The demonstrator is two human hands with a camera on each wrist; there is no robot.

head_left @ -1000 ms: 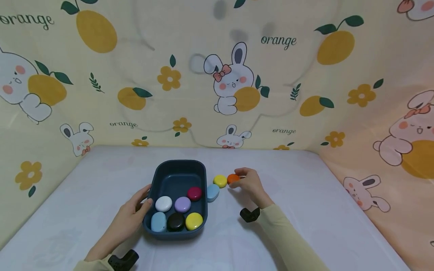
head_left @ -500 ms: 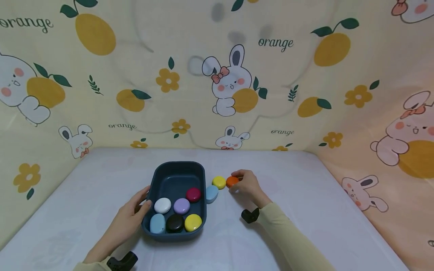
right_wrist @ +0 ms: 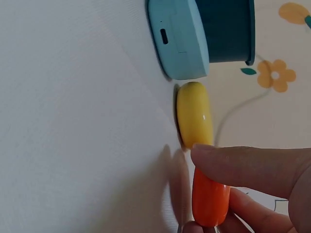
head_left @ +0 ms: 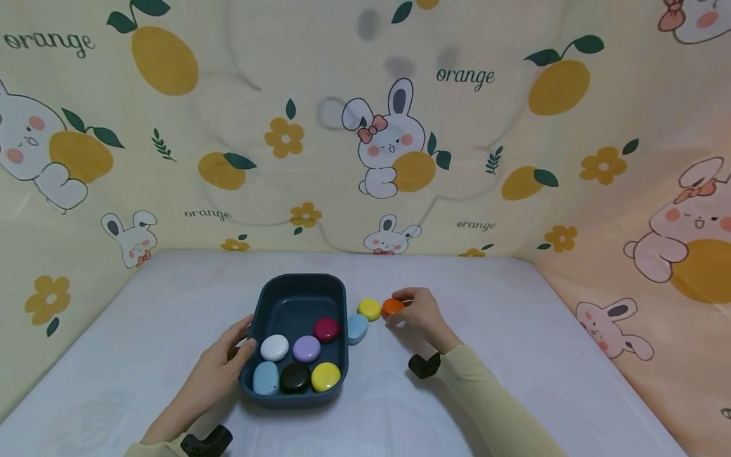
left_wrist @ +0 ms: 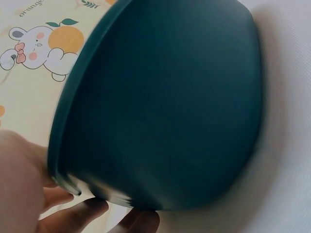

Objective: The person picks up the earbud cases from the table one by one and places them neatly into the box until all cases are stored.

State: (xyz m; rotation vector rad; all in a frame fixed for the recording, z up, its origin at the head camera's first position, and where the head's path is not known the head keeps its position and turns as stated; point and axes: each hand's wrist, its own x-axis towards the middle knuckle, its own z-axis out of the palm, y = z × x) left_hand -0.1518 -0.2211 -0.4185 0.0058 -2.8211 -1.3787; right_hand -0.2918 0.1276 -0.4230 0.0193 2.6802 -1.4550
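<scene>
One glossy orange disc [head_left: 391, 307], face upward, is pinched by the right hand [head_left: 421, 315], and the left hand [head_left: 216, 363] grips a dark blue box [head_left: 297, 312] with long axis pointing forward.

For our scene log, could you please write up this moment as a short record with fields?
Left hand: holds the left rim of the dark blue rectangular tray
Right hand: pinches a glossy round orange piece
In tray: round white piece, round purple piece, round dark-red piece, round black piece, round yellow piece, oblong light-blue piece
Right of tray: slotted light-blue piece, then second yellow piece
Surface: white cloth
Backdrop: rabbit-print cream cloth
</scene>
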